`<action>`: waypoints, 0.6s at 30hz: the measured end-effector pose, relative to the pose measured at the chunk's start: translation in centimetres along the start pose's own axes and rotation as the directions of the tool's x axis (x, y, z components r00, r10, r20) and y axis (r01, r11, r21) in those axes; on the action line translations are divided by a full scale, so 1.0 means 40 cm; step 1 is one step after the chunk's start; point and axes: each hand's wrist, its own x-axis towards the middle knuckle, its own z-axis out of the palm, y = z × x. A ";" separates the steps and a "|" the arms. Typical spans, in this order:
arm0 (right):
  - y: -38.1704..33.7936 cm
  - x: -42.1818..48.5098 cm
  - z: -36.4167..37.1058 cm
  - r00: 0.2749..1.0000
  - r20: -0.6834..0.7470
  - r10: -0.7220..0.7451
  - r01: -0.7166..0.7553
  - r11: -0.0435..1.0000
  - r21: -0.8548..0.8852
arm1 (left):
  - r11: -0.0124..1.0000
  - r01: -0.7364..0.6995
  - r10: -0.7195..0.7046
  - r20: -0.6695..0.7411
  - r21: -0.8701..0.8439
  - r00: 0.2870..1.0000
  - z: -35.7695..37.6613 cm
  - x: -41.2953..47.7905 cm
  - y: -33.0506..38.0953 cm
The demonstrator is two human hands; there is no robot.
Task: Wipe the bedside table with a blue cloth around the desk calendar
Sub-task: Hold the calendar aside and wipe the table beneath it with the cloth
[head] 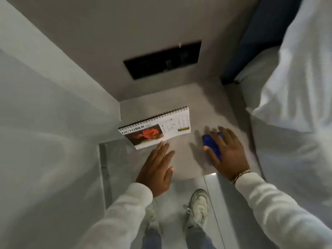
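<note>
A spiral-bound desk calendar (156, 127) showing "October" and a red picture stands on the left half of the pale grey bedside table (206, 103). My left hand (156, 168) lies flat with fingers apart, its fingertips just touching the calendar's near edge. A folded blue cloth (212, 145) rests on the table's right half. My right hand (227, 153) presses down on the cloth, fingers spread over it. The picture is motion-blurred.
A black panel (162, 62) is set in the wall behind the table. A bed with white linen (291, 87) and a dark headboard (251, 36) borders the right side. A white wall (45, 105) closes the left. My white shoes (197, 207) stand on the floor below.
</note>
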 end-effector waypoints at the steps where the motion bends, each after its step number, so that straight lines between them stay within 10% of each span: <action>1: 0.018 0.001 0.051 1.000 0.000 0.016 -0.016 0.999 -0.052 | 0.999 -0.014 0.014 0.015 0.035 1.000 0.056 0.003 -0.030; 9: 0.093 -0.003 0.251 0.970 -0.232 0.075 -0.110 0.984 -0.139 | 0.935 -0.114 0.071 0.137 0.335 0.988 0.265 -0.009 -0.194; 18: -0.018 -0.066 0.320 0.899 -0.388 0.204 -0.261 0.960 -0.098 | 0.943 -0.145 0.071 0.246 0.299 0.967 0.216 -0.008 -0.196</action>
